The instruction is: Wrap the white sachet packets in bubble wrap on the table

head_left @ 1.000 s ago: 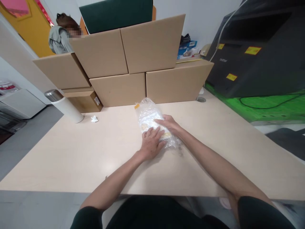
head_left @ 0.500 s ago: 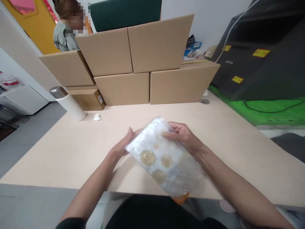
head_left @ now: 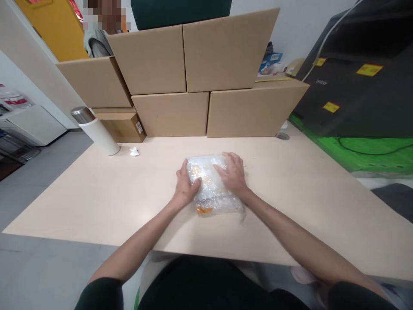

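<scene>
A flat package in clear bubble wrap lies on the pale wooden table, in front of my body. Round yellowish patches show through the plastic, and an orange piece is at its near left corner. My left hand grips the left edge, thumb on top. On the upper right side, my right hand clasps the package with its thumb over the top face. The fingers of both hands curl partly out of sight at the edges. Loose wrap spreads out at the near right end.
Cardboard boxes form a wall along the table's back. A white flask with a steel cap and a crumpled white scrap stand at the left. Behind the boxes is a person. A black machine is at the right.
The package has moved away from my body and been laid down squarer on the table. My left hand now has its thumb on top; my right hand has shifted to the package's far right side.
</scene>
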A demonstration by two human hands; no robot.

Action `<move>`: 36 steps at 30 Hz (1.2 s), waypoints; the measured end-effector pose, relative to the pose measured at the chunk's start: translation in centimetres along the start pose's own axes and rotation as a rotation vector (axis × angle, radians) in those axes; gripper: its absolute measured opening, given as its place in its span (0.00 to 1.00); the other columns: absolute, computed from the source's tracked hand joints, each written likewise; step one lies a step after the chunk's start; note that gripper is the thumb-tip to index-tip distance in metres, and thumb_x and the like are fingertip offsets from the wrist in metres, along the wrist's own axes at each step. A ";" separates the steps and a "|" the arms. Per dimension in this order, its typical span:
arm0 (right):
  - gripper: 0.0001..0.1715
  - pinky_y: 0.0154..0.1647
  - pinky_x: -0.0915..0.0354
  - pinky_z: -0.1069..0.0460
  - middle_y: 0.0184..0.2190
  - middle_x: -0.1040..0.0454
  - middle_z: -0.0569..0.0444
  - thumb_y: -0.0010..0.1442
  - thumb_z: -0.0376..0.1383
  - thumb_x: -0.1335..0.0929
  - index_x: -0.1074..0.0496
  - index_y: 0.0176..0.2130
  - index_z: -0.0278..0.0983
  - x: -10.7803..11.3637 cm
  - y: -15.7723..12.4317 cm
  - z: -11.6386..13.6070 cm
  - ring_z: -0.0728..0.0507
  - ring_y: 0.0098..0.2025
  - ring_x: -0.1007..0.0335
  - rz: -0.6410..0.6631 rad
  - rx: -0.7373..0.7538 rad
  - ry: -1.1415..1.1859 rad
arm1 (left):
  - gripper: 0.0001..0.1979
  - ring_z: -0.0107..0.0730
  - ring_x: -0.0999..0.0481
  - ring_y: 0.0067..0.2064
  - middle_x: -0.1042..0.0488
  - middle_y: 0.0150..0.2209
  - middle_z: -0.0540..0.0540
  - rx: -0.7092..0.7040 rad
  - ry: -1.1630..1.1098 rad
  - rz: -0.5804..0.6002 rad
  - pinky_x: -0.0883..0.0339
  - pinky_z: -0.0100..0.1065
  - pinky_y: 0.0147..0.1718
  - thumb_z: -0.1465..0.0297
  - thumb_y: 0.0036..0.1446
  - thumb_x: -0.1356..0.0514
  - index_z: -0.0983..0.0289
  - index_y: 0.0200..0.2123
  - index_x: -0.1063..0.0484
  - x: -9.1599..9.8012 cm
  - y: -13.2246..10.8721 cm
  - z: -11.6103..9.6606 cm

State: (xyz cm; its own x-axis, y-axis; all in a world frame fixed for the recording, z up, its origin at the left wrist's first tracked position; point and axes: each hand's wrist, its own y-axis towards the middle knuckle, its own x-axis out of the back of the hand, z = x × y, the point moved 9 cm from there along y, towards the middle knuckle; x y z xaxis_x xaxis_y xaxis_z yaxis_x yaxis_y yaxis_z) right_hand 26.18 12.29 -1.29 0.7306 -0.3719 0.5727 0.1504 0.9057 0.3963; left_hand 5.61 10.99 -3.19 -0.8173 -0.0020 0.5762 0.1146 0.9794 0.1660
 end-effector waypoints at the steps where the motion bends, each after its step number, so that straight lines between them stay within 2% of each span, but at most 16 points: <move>1: 0.30 0.65 0.48 0.34 0.63 0.38 0.40 0.62 0.48 0.36 0.33 0.59 0.37 -0.2 -0.1 0.4 0.31 0.64 0.44 0.041 0.082 -0.057 | 0.40 0.56 0.41 0.66 0.48 0.68 0.71 -0.073 0.136 -0.014 0.42 0.57 0.60 0.63 0.59 0.41 0.62 0.70 0.54 0.3 0.1 -0.5; 3: 0.29 0.68 0.52 0.34 0.65 0.38 0.43 0.65 0.47 0.40 0.33 0.60 0.38 -0.9 -0.3 0.6 0.33 0.67 0.48 0.186 0.203 -0.093 | 0.32 0.57 0.51 0.70 0.55 0.71 0.66 -0.194 0.291 0.031 0.51 0.59 0.63 0.63 0.60 0.42 0.60 0.67 0.44 0.4 0.4 -1.2; 5: 0.34 0.69 0.53 0.35 0.67 0.40 0.44 0.66 0.51 0.41 0.37 0.64 0.38 -1.6 -0.6 0.3 0.34 0.69 0.50 0.359 0.258 -0.091 | 0.29 0.55 0.58 0.72 0.55 0.72 0.61 -0.261 0.368 0.162 0.56 0.58 0.65 0.60 0.63 0.44 0.57 0.66 0.42 0.1 0.6 -1.4; 6: 0.38 0.69 0.53 0.35 0.69 0.43 0.44 0.64 0.54 0.40 0.40 0.66 0.38 -1.8 -0.7 -0.1 0.33 0.70 0.52 0.439 0.263 -0.096 | 0.31 0.55 0.60 0.73 0.55 0.72 0.60 -0.267 0.384 0.236 0.59 0.58 0.66 0.58 0.63 0.44 0.56 0.67 0.44 -0.1 0.7 -1.2; 9: 0.56 0.70 0.56 0.35 0.72 0.55 0.43 0.55 0.62 0.34 0.50 0.70 0.38 -1.9 -1.2 -1.1 0.31 0.73 0.60 0.629 0.245 -0.139 | 0.46 0.55 0.64 0.73 0.60 0.73 0.62 -0.252 0.399 0.414 0.65 0.58 0.67 0.47 0.56 0.40 0.56 0.70 0.54 -0.1 0.8 -0.7; 11: 0.66 0.71 0.59 0.35 0.73 0.60 0.42 0.49 0.65 0.31 0.55 0.72 0.37 -1.8 -1.4 -1.4 0.29 0.73 0.65 0.714 0.242 -0.165 | 0.56 0.55 0.67 0.73 0.66 0.73 0.65 -0.258 0.411 0.486 0.67 0.56 0.68 0.43 0.50 0.38 0.59 0.72 0.61 0.0 0.8 -0.5; 15: 0.75 0.71 0.63 0.34 0.74 0.64 0.41 0.43 0.65 0.28 0.61 0.73 0.36 -1.9 -1.8 -1.8 0.28 0.73 0.71 0.831 0.242 -0.184 | 0.68 0.56 0.73 0.73 0.74 0.72 0.68 -0.265 0.490 0.558 0.74 0.55 0.68 0.38 0.41 0.36 0.64 0.72 0.70 0.0 1.0 0.1; 18: 0.75 0.71 0.64 0.33 0.74 0.66 0.42 0.44 0.64 0.27 0.64 0.73 0.39 -2.0 -2.1 -1.9 0.28 0.74 0.73 0.867 0.257 -0.182 | 0.73 0.61 0.75 0.72 0.74 0.72 0.67 -0.251 0.562 0.591 0.79 0.58 0.66 0.36 0.35 0.36 0.64 0.72 0.70 -0.3 1.3 0.9; 21: 0.73 0.71 0.65 0.32 0.74 0.64 0.44 0.44 0.62 0.26 0.63 0.73 0.41 -2.0 -2.3 -2.0 0.27 0.73 0.72 0.854 0.250 -0.175 | 0.73 0.65 0.74 0.72 0.73 0.73 0.67 -0.260 0.586 0.596 0.79 0.61 0.66 0.36 0.34 0.35 0.63 0.72 0.70 -0.4 1.3 1.3; 27: 0.71 0.70 0.63 0.33 0.73 0.61 0.43 0.44 0.58 0.25 0.59 0.72 0.41 -2.1 -2.4 -1.8 0.28 0.73 0.67 0.796 0.242 -0.180 | 0.71 0.64 0.70 0.72 0.71 0.73 0.68 -0.302 0.588 0.589 0.79 0.59 0.66 0.39 0.37 0.34 0.64 0.72 0.70 -0.7 1.3 1.3; 32: 0.71 0.70 0.64 0.31 0.73 0.61 0.41 0.44 0.60 0.26 0.60 0.72 0.40 -2.4 -2.4 -1.8 0.28 0.73 0.66 0.809 0.236 -0.214 | 0.70 0.63 0.70 0.72 0.72 0.73 0.66 -0.266 0.601 0.601 0.77 0.60 0.67 0.41 0.39 0.34 0.64 0.72 0.72 -0.9 1.3 1.3; 36: 0.73 0.69 0.65 0.30 0.73 0.63 0.40 0.43 0.62 0.27 0.62 0.72 0.40 -2.4 -2.2 -2.0 0.27 0.73 0.66 0.779 0.208 -0.193 | 0.68 0.64 0.73 0.72 0.75 0.72 0.68 -0.229 0.615 0.551 0.74 0.62 0.66 0.46 0.41 0.32 0.62 0.72 0.72 -0.4 0.8 0.7</move>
State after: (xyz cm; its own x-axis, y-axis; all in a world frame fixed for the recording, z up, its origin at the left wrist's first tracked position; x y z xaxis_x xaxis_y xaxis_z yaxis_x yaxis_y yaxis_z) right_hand 25.44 11.58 -4.96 0.4450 0.3010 0.8434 -0.4912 0.8695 -0.0511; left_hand 5.62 11.93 -3.84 -0.1676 0.2886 0.9427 0.5714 0.8077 -0.1457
